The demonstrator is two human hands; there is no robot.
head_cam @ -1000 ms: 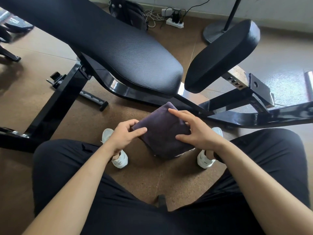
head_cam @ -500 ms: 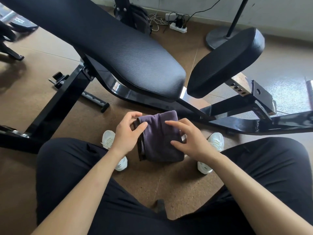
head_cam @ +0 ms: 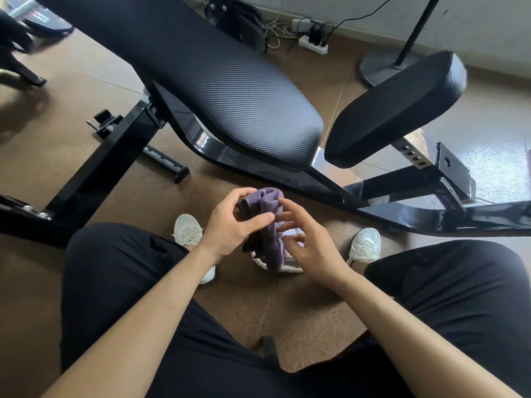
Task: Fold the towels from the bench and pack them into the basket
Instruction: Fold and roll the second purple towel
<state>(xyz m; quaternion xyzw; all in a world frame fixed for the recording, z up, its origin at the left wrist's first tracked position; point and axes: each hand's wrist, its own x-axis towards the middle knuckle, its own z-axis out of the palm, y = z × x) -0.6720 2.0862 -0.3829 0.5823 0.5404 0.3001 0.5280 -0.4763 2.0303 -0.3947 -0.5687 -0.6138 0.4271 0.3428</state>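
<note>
A folded purple towel (head_cam: 273,225) stands on edge between my knees, low over the floor. My left hand (head_cam: 232,222) grips its left side, thumb across the front. My right hand (head_cam: 309,239) hovers just to its right with spread, relaxed fingers, fingertips near the cloth. Under the towel shows a bit of a white basket (head_cam: 290,267), mostly hidden by the towel and my hands. The black padded bench (head_cam: 230,90) stretches across the view behind my hands, its pads bare.
My white shoes (head_cam: 188,229) (head_cam: 365,244) flank the basket on the brown floor. The bench's black steel frame (head_cam: 402,216) runs right behind the towel. A power strip with cables (head_cam: 313,43) and a round stand base (head_cam: 385,66) lie by the far wall.
The towel turned from lying flat between both hands to standing narrow on edge and sank lower. My right hand let go and opened beside it; my left hand kept its hold.
</note>
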